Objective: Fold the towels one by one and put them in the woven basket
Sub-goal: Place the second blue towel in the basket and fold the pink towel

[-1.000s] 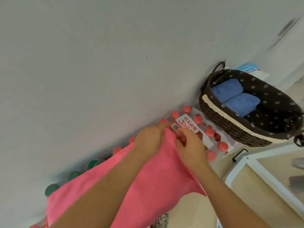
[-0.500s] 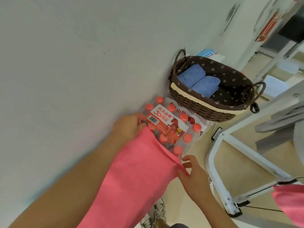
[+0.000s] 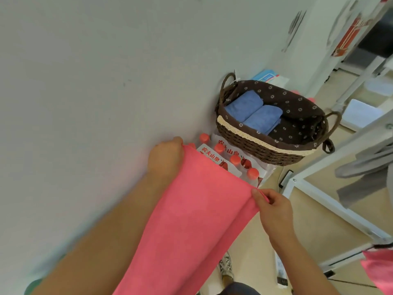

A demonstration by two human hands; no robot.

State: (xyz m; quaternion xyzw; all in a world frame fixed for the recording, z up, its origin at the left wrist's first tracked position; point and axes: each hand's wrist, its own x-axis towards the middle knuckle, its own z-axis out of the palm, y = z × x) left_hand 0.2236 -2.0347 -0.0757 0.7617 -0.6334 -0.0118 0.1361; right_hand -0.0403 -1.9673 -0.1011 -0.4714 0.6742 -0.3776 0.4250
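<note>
A plain pink towel (image 3: 191, 220) fills the lower centre of the frame. At the upper right, the dark brown woven basket (image 3: 261, 150) has a brown lining dotted with small white flowers and a cream lace trim; two blue towels (image 3: 253, 113) lie inside. Below it, red bottle caps (image 3: 235, 159) show against white-and-red wrapping. The wall (image 3: 85, 81) at the left is pale grey.

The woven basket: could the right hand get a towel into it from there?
Probably yes: the right hand pinches the pink towel, and the woven basket sits open-topped just beyond, half free beside two blue towels.
</note>
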